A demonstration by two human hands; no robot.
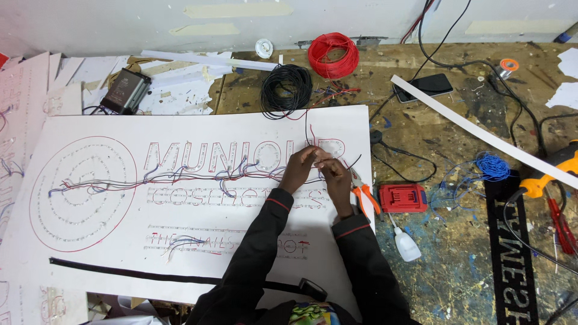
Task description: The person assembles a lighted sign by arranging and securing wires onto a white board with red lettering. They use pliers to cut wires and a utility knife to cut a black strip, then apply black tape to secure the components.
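My landmark is the white sign board (180,241) flat on the floor in front of me, studded with rows of small lights that trace a ring and lines of letters. At its left end sits the ring outline, and from there a loose bundle of red, blue and black wires (180,174) runs rightward across the board under the top row of letters.

That bundle ends at my hands, which meet near the board's upper right corner. My left hand (299,170) rests on the board with its fingers curled in, pinching the wire ends; my right hand (335,178) is pressed against it, fingertips closed on the same thin wires. So the wires lie right inside both pinches, between the two sets of fingertips, with a red strand (311,129) and a dark one rising from the pinch toward the board's top edge. Exactly which strand each finger has, I cannot tell.

Just above the board's top edge lie a coil of black wire (286,90) and, right of it, a coil of red wire (333,54). Just off the board's right edge, beside my right wrist, lie orange-handled pliers (365,194), then a red battery pack (403,197), with a small white glue bottle (406,244) below it. Farther right of the board sits a tangle of blue wire (492,166), and a long white strip (481,132) slants across the floor.
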